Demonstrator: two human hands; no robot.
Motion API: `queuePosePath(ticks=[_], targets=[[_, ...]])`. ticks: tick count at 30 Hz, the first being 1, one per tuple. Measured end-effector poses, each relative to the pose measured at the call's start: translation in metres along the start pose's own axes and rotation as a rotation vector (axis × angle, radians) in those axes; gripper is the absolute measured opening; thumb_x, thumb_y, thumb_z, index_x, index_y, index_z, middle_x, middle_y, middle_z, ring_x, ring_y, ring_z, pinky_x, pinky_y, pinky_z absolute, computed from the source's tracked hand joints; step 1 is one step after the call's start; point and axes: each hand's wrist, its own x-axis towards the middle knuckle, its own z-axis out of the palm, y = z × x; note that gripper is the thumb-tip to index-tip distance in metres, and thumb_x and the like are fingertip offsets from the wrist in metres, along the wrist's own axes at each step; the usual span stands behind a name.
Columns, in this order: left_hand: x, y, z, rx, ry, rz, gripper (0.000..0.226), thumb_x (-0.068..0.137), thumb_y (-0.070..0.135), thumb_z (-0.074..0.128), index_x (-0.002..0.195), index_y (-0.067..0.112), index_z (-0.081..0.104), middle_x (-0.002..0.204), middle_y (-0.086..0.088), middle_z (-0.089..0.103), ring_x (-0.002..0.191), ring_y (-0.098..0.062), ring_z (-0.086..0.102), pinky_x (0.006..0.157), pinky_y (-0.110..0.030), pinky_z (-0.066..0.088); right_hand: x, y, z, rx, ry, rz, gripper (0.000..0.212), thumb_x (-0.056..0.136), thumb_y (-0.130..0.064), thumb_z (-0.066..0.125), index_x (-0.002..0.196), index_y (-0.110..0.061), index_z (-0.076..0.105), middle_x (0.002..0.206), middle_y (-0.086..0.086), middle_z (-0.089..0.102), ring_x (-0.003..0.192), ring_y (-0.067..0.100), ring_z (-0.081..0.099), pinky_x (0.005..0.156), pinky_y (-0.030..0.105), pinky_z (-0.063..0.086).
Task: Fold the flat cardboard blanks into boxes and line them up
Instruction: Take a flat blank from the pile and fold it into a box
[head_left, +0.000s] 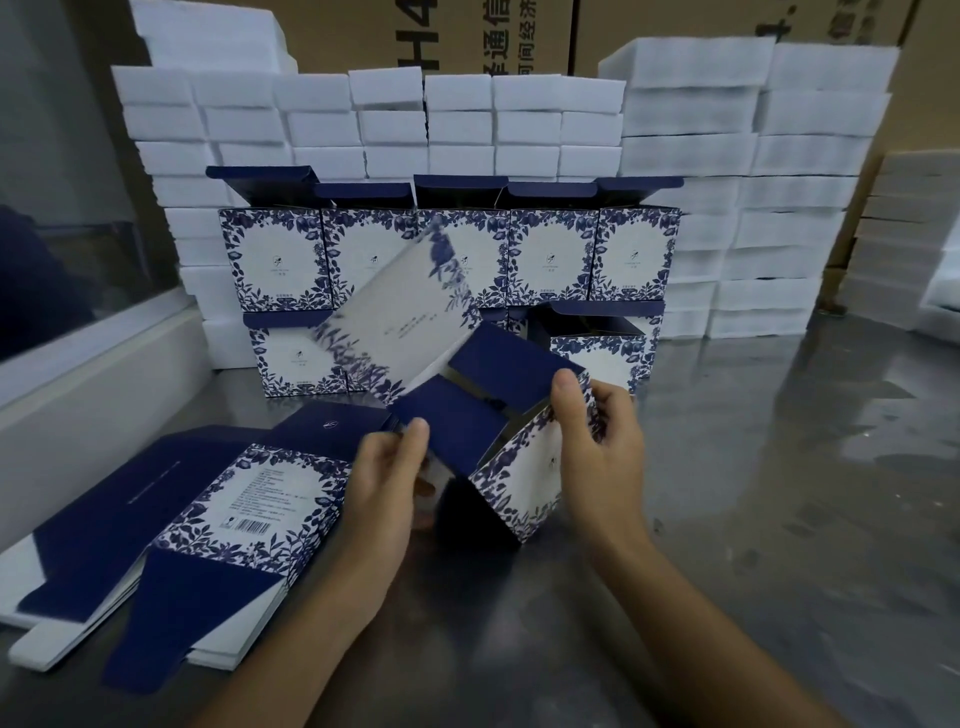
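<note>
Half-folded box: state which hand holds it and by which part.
Both. Left hand pinches a navy end flap; right hand grips the patterned side wall's top edge of the box.

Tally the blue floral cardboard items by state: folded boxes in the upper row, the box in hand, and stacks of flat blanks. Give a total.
Folded boxes in the upper row: 5
Box being folded in both hands: 1
Stacks of flat blanks: 1
Total: 7

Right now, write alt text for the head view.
Two hands, left hand and right hand, fold a blue floral box over a metal table. Flat blanks lie left; finished boxes line up before white foam blocks.
</note>
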Motion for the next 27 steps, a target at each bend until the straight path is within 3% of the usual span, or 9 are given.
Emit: queuePosePath(ticks=[2,4,7,12,17,20,23,25,27], targets=[[0.004,-0.001,-0.005,-0.021,0.055,0.033,0.052,0.07,0.064,0.054,0.11,0.03,0.055,0.112,0.0,0.064,0.105,-0.021,0.063,0.09,-0.047,0.054,0.001,-0.001,-0.001,0.063,-0.015,0.095,0.065,0.077,-0.082,0.056,0.099,-0.022,0.064,0.095,-0.008,0.067,0.089,0.009,0.062,0.084,0.034,0.048],[0.007,-0.001,-0.009,-0.046,0.05,0.038,0.057,0.071,0.066,0.053,0.12,0.037,0.051,0.118,0.009,0.062,0.111,-0.012,0.06,0.089,-0.038,0.054,0.001,0.0,0.001,0.119,-0.064,0.201,0.063,0.075,-0.081,0.056,0.096,-0.022,0.062,0.096,-0.006,0.069,0.091,0.01,0.065,0.084,0.037,0.05],[0.009,-0.004,-0.012,-0.045,0.028,0.035,0.046,0.076,0.067,0.048,0.109,0.037,0.061,0.106,0.011,0.07,0.101,-0.015,0.066,0.084,-0.038,0.055,0.001,0.004,0.003,0.181,-0.108,0.327,0.061,0.069,-0.073,0.066,0.104,-0.025,0.054,0.109,-0.002,0.064,0.102,0.019,0.063,0.095,0.046,0.05],[0.009,-0.004,-0.012,-0.009,0.085,0.084,0.056,0.081,0.067,0.046,0.1,0.017,0.062,0.089,-0.012,0.061,0.079,-0.027,0.058,0.081,-0.055,0.051,-0.001,0.002,0.001,0.201,-0.186,0.264,0.021,0.073,-0.052,0.069,0.072,-0.034,0.059,0.08,-0.009,0.057,0.083,0.013,0.054,0.082,0.039,0.043],[0.013,-0.008,-0.017,-0.034,0.164,0.077,0.037,0.1,0.049,0.042,0.098,0.027,0.071,0.098,0.0,0.075,0.098,-0.025,0.068,0.091,-0.052,0.053,-0.007,-0.004,0.0,0.182,-0.277,0.212,0.053,0.077,-0.064,0.055,0.112,-0.027,0.065,0.103,-0.024,0.068,0.099,-0.008,0.062,0.095,0.037,0.048],[0.016,-0.01,-0.018,0.017,0.183,0.101,0.021,0.102,0.024,0.049,0.095,0.029,0.068,0.092,0.004,0.075,0.093,-0.025,0.069,0.08,-0.041,0.057,-0.01,-0.007,0.0,0.189,-0.351,0.208,0.054,0.084,-0.061,0.055,0.124,-0.026,0.063,0.119,-0.013,0.067,0.108,-0.003,0.062,0.093,0.033,0.051],[0.015,-0.008,-0.019,-0.008,0.17,0.118,0.011,0.097,0.033,0.056,0.103,0.03,0.064,0.101,0.007,0.072,0.099,-0.015,0.067,0.082,-0.034,0.053,-0.008,-0.002,0.0,0.244,-0.349,0.164,0.038,0.095,-0.033,0.06,0.125,-0.01,0.061,0.111,-0.002,0.072,0.092,-0.002,0.068,0.073,0.015,0.052],[0.014,-0.006,-0.018,-0.05,0.115,0.132,0.026,0.089,0.046,0.058,0.111,0.033,0.062,0.106,0.012,0.071,0.101,-0.005,0.066,0.08,-0.025,0.05,-0.005,0.003,0.0,0.256,-0.343,0.143,0.027,0.1,-0.02,0.056,0.122,-0.005,0.06,0.102,-0.006,0.075,0.087,0.0,0.069,0.069,0.013,0.051],[0.013,-0.004,-0.016,-0.097,0.051,0.128,0.046,0.077,0.055,0.059,0.118,0.034,0.06,0.103,0.019,0.072,0.096,0.003,0.067,0.076,-0.016,0.05,-0.004,0.01,0.002,0.217,-0.325,0.136,0.02,0.102,-0.023,0.055,0.118,-0.013,0.06,0.107,-0.008,0.074,0.093,0.002,0.069,0.073,0.018,0.053]])
